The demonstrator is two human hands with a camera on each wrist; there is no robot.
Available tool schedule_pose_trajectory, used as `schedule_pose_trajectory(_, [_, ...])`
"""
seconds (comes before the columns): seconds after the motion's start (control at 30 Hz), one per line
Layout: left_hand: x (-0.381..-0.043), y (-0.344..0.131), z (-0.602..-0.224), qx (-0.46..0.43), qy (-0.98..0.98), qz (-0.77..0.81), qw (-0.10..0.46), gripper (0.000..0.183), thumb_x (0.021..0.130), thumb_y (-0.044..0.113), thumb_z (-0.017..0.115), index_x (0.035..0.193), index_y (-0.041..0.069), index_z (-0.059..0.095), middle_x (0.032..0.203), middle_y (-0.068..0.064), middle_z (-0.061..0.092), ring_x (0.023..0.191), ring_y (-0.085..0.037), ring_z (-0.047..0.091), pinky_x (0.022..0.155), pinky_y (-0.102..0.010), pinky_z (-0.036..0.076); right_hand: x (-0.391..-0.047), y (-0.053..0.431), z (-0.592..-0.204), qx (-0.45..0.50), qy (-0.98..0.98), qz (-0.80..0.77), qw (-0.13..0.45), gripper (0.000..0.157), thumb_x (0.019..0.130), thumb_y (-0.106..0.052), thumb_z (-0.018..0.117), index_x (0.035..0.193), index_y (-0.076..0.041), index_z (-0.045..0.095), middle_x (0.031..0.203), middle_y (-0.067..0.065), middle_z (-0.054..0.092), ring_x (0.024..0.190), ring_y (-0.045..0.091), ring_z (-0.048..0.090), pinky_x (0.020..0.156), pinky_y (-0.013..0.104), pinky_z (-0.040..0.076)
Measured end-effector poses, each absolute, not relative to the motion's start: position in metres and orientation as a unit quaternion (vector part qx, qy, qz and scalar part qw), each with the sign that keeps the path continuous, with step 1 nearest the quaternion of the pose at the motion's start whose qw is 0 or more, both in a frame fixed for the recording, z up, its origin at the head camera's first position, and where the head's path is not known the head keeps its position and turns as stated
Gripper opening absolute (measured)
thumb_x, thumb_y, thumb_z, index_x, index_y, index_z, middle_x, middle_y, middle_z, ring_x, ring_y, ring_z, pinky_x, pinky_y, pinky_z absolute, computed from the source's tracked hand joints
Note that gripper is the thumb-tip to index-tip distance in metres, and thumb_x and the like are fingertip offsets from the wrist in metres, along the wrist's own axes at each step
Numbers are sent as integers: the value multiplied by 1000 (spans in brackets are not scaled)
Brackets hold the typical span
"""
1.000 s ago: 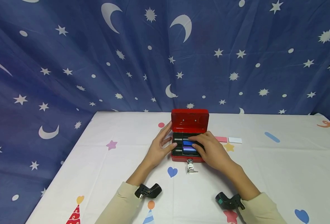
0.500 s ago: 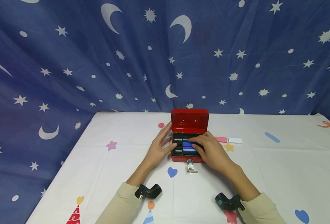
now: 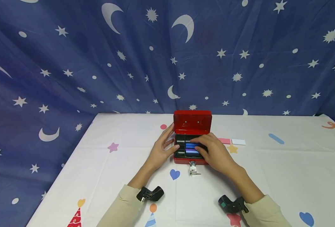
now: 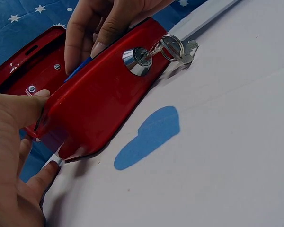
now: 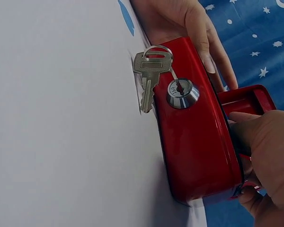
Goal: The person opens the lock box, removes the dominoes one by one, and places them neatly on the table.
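Note:
A red cash box (image 3: 181, 160) stands with its lid raised, showing a black compartment tray (image 3: 180, 141). My left hand (image 3: 161, 150) holds the box's left side, its thumb over the rim and its fingers along the outside. Over the tray's middle compartments, my right hand (image 3: 215, 151) pinches a blue rectangular piece (image 3: 191, 145) between thumb and fingers. A second piece, blue-violet (image 3: 192, 152), lies in the compartment nearer the front. The right part of the tray is hidden by the right hand. Keys (image 5: 152, 71) hang from the front lock (image 5: 182, 93).
A pink rectangular piece (image 3: 224, 141) and a white rectangular piece (image 3: 238, 142) lie on the table to the right of the box. The white tablecloth (image 3: 196, 195) has printed shapes. A blue star-patterned curtain (image 3: 144, 69) hangs behind the table.
The blue piece under the right fingers has shifted very slightly in the tray. Both hands stay in nearly the same place on the box.

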State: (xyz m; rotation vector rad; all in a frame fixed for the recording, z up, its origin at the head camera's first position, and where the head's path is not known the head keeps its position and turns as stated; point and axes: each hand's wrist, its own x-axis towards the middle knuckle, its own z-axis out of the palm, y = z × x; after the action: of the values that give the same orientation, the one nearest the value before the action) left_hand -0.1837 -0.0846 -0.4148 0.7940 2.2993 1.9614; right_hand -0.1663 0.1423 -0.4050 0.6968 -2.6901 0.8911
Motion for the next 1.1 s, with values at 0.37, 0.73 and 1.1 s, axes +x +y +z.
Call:
schedule_pose_trajectory(0.37, [-184, -85, -415, 255, 735, 628, 6, 74, 89, -1, 64, 151, 6, 24, 155, -11, 24, 138, -31, 31, 104, -52, 36, -167, 142, -406, 239, -911, 315, 118, 28, 83, -7, 75, 110, -12, 71, 109, 5, 65, 103, 21, 55, 90, 43, 51])
schedule_pose_trajectory(0.73, [-184, -85, -415, 258, 735, 627, 3, 74, 89, 0, 64, 151, 7, 25, 155, -10, 24, 138, -30, 31, 104, -52, 36, -167, 142, -407, 239, -903, 334, 126, 30, 82, -3, 74, 110, -13, 71, 107, 4, 64, 99, 20, 57, 88, 42, 52])
schedule_pose_trajectory(1.1, [-184, -85, -416, 262, 732, 629, 3, 73, 89, 0, 64, 151, 6, 25, 155, -11, 23, 138, -31, 31, 104, -52, 35, -166, 141, -405, 233, -899, 351, 123, 29, 83, -2, 73, 110, -12, 71, 104, 4, 65, 96, 21, 62, 88, 42, 52])
